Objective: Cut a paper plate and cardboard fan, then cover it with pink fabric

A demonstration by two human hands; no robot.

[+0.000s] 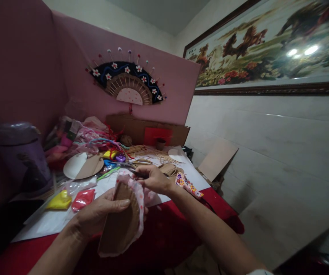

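My left hand (102,210) grips a half-round piece of brown cardboard (120,221), its thumb pressed on the bare face. Pink-spotted white fabric (140,194) wraps around the curved edge of the cardboard and stands up at its top. Just above that edge, my right hand (153,179) is closed around dark scissors (140,174), partly hidden by the fingers. The scissors are close to the fabric's upper edge; whether they touch it I cannot tell.
Behind stands a decorated fan (127,72) against a pink panel. On the table lie a red packet (83,200), a yellow packet (59,200), a round disc (83,167), thin sticks (149,152) and a flower-patterned glue gun (188,185). A purple container (22,160) stands left.
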